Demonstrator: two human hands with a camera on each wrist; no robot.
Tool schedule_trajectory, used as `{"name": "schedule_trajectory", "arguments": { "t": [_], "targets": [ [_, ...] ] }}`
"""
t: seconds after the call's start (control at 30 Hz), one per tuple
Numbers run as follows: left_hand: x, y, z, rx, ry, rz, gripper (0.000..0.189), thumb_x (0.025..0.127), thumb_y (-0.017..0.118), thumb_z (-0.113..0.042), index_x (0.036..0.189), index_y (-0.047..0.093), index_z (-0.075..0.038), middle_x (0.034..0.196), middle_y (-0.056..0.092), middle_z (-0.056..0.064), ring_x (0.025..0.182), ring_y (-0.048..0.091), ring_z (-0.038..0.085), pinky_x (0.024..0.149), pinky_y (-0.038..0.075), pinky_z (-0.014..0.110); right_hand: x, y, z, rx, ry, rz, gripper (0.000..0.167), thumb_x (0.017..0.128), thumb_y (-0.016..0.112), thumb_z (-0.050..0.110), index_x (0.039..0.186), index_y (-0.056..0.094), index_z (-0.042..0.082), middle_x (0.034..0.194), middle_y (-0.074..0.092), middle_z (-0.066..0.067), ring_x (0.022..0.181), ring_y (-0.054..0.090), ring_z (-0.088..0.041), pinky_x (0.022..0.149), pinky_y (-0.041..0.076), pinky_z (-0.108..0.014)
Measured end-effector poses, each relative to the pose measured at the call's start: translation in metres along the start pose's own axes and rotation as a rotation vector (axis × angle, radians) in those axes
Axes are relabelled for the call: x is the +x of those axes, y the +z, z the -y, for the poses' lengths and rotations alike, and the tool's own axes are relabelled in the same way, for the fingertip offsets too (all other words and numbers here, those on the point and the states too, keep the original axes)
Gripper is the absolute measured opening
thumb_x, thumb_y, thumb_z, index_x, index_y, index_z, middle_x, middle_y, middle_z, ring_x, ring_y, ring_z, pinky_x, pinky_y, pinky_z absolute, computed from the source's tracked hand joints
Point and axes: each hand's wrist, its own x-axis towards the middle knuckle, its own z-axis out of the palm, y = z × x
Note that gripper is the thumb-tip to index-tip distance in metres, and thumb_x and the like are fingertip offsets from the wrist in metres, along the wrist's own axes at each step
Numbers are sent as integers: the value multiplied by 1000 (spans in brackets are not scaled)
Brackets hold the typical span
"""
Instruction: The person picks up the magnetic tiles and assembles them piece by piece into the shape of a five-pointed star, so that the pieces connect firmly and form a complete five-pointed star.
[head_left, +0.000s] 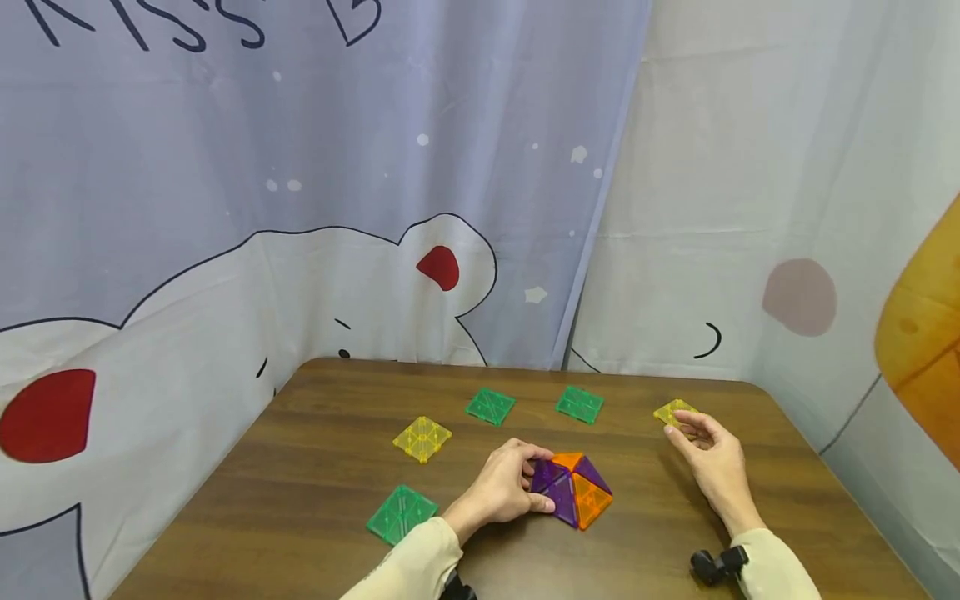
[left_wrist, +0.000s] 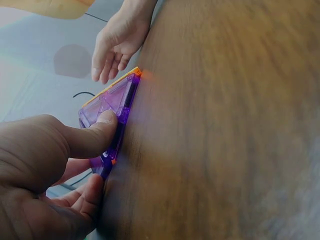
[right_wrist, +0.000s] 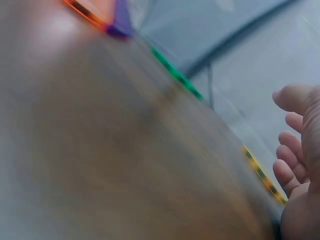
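Pinching joined purple-orange piece [head_left: 574, 490] with my left hand [head_left: 501, 487], yellow tile [head_left: 667, 411] unattached beyond my right hand's [head_left: 718, 468] loose, empty fingers [head_left: 692, 419].

Three green square building tiles [head_left: 491, 406] and two yellow square building tiles [head_left: 422, 439], so five loose. Then there's one purple-and-orange tile pyramid [head_left: 591, 500], with at least three purple panels [head_left: 564, 502] and two orange panels [head_left: 592, 502] showing; fingers block a full count. Plus one wooden table [head_left: 315, 483], two hands [head_left: 708, 467], two cream sleeves [head_left: 408, 562] and two black wrist cameras [head_left: 718, 567].
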Motion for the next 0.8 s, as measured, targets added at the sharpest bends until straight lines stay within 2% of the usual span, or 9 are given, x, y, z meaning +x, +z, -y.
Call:
{"name": "schedule_trajectory", "arguments": {
  "t": [0.1,0.27,0.33,0.43,0.5,0.6,0.7,0.8],
  "targets": [
    [0,1,0,-2,4,2,64,79,104,-18,136,76,-12,118,64,7,85,61,7,79,55,23,9,-11,-10,-77,39,-71,46,102,85,31,139,74,6,128,75,-13,95,61,12,80,48,-7],
    [0,0,1,3,11,4,64,79,104,-17,137,76,-12,118,64,7,85,62,8,79,55,23,21,-23,-22,-173,53,-111,50,101,85,38,141,75,10,135,69,-18,89,59,10,78,46,-7],
    [0,0,0,6,12,6,64,79,104,-17,137,76,-12,118,64,7,85,61,7,80,55,23,25,-26,-25,-219,38,-97,52,101,85,39,142,74,11,137,68,-19,91,62,2,77,45,-9],
    [1,0,0,9,15,8,65,80,104,-17,137,75,-12,119,64,7,85,61,7,80,54,23,29,-27,-30,-285,-6,-44,53,101,85,39,144,73,10,140,65,-22,104,67,-18,77,46,-12],
    [1,0,0,9,19,6,66,80,103,-16,139,75,-14,119,64,8,85,61,6,81,54,23,31,-27,-32,-328,-51,1,54,101,86,37,144,73,7,141,62,-25,112,67,-32,80,50,-19],
    [2,0,0,11,23,10,68,80,103,-15,143,74,-16,119,64,8,86,60,7,80,53,23,32,-25,-34,-373,-102,59,54,99,88,32,142,73,2,141,60,-29,116,63,-44,89,55,-39],
    [1,0,0,15,17,19,68,81,102,-14,144,75,-19,116,62,6,86,57,7,81,50,23,31,-24,-35,-413,-125,98,51,98,89,28,136,75,-3,141,60,-31,118,57,-51,99,48,-63],
    [1,0,0,19,12,25,66,82,101,-14,143,77,-20,113,60,5,86,55,8,82,48,24,30,-24,-36,-429,-121,128,49,98,89,26,132,76,-6,141,60,-33,122,51,-55,104,37,-71]
  ]
}}
